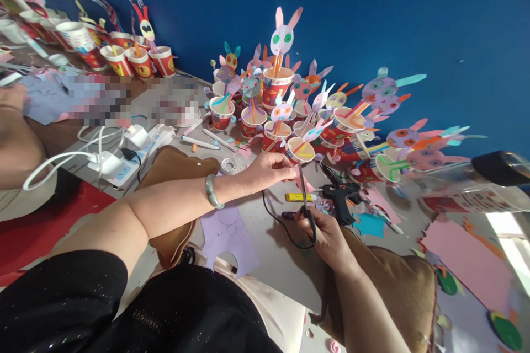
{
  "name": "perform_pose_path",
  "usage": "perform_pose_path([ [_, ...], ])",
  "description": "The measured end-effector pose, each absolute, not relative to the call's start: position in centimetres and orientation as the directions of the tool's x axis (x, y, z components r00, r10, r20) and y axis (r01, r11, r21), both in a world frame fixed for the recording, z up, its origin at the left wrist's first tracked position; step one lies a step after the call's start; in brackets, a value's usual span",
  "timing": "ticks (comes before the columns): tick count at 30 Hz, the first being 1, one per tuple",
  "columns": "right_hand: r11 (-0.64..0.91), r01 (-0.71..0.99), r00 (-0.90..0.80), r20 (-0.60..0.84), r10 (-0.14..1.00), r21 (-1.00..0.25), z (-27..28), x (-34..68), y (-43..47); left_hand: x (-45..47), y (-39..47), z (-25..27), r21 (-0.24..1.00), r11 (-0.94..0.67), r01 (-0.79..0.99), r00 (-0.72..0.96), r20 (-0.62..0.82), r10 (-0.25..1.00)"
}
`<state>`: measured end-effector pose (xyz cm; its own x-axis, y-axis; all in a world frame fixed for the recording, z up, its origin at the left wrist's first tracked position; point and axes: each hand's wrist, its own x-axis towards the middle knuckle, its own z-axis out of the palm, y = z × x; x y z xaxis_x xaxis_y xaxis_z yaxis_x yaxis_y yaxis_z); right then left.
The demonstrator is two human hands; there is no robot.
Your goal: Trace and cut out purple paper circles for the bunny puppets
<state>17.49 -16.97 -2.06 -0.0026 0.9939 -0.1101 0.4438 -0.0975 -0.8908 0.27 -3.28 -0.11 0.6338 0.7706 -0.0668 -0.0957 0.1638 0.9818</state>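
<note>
My left hand [270, 168] reaches forward over the table and grips the near rim of a red paper cup [301, 151] holding a straw with a paper rabbit head. My right hand [327, 234] holds black-handled scissors [305, 198], blades pointing up toward that cup. A green bangle [211, 191] sits on my left wrist. A black glue gun [342, 198] lies just right of the scissors, its cord running under my right hand.
Several decorated rabbit cups [276, 85] crowd the table against the blue wall, with more at the far left [141, 60]. A power strip with white plugs [120, 162], pens [201, 143], a tape roll [228, 165], purple paper [227, 234] and pink paper [467, 256] lie around.
</note>
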Motion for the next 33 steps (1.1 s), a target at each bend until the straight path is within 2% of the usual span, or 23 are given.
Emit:
perform_pose_path([
  [15, -0.160, 0.441, 0.059, -0.150, 0.987, -0.883, -2.5, 17.7, -17.0, 0.2, -3.5, 0.2, 0.973, 0.223, -0.064, 0.655, -0.128, 0.744],
  [19, -0.139, 0.405, 0.159, -0.080, 0.984, -0.904, -2.0, 17.5, -17.0, 0.1, -3.6, -0.3, 0.983, 0.184, -0.021, 0.748, -0.107, 0.655],
  [24, -0.058, 0.361, 0.248, 0.036, 0.968, -0.931, -2.2, 17.4, -16.9, 0.3, -4.0, -1.7, 0.999, 0.014, 0.043, 0.883, -0.044, 0.468],
  [33, 0.055, 0.361, 0.208, 0.138, 0.968, -0.931, -2.9, 17.1, -16.8, 0.6, -4.8, -1.9, 0.994, -0.070, 0.083, 0.919, -0.049, 0.390],
])
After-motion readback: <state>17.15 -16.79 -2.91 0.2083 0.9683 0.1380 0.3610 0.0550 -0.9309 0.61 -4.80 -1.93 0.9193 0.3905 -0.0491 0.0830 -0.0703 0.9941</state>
